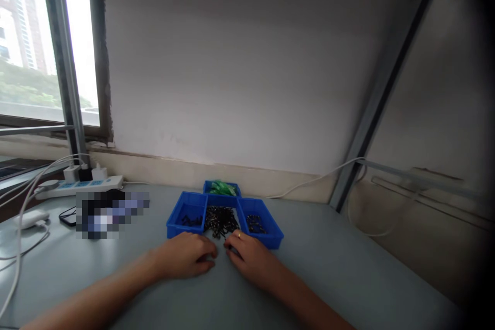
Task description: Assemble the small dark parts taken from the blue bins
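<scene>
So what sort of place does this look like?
Probably an indoor work desk, perhaps in a dorm or small workroom: a metal frame rises beside it, a power strip holds plugs near the window, and blue bins hold small parts.

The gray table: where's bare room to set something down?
Bare table lies between the right blue tray and metal post, and between the left blue tray and pixelated items. It's crowded between those trays, with small dark parts near the left hand and right hand, and far left, with cables and power strip.
</scene>
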### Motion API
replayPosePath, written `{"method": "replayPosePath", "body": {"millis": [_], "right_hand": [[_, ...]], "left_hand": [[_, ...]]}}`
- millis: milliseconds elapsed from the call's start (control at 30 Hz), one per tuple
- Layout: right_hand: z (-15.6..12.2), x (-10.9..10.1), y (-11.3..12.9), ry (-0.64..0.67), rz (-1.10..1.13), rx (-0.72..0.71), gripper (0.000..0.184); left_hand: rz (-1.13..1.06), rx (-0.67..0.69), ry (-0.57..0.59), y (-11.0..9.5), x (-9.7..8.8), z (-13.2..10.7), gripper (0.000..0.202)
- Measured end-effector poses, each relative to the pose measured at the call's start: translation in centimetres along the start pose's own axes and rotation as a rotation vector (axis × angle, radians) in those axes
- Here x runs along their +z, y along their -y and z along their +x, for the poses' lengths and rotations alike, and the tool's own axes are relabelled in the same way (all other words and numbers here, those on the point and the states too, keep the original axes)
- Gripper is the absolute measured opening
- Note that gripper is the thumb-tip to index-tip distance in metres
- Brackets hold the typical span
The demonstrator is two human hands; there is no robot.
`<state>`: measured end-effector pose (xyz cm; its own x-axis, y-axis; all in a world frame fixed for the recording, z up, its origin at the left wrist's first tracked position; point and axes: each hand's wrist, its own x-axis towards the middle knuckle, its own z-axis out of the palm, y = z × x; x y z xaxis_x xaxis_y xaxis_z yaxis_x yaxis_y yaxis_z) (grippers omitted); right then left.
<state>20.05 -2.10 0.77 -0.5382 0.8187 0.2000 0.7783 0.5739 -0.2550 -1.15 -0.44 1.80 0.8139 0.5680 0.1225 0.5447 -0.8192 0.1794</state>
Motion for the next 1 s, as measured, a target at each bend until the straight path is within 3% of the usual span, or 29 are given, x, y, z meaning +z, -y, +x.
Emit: {"method": "replayPosePath", "body": {"millis": [267, 700, 1000], "right_hand": [[0.2, -0.7, 0.1, 0.063, 0.069, 0.073, 0.017], [0.5, 0.4, -0.2, 0.017, 0.012, 0.124, 0.021], [0.2, -0.1, 0.0, -0.002, 0.058, 0.069, 0.017]], "left_hand": [[0.028, 0.026, -0.007, 0.0, -0.1, -0.1, 0.009], [0.076, 0.020, 0.008, 0.0, 0.1, 0.0, 0.006], [0.072, -0.012, 0.020, 0.1, 0.2, 0.0, 0.009]]}}
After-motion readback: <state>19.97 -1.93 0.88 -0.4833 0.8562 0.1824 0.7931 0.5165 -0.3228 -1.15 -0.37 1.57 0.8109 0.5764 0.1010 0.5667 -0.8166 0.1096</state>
